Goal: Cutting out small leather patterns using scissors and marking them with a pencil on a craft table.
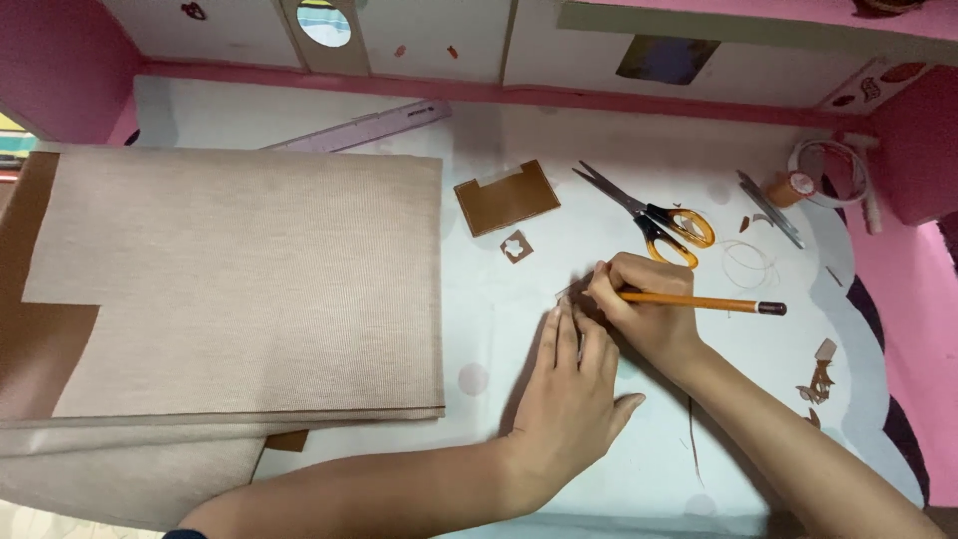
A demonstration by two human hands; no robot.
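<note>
My right hand (639, 309) grips an orange pencil (709, 301), its tip down near a small piece on the white table (639, 180). My left hand (574, 384) lies flat, fingers pressing on that small piece, which is mostly hidden under both hands. A brown leather-like cutout (506, 197) and a tiny brown scrap with a shaped hole (516, 247) lie just beyond the hands. Scissors with orange handles (659, 222) rest to the upper right of the hands.
A large folded sheet of beige fabric-backed material (235, 284) covers the left side. A clear ruler (364, 128) lies behind it. A spool of brown thread (793, 187), a metal tool (770, 210), a thread loop (748, 265) and brown scraps (818, 374) sit at right. Pink walls surround the table.
</note>
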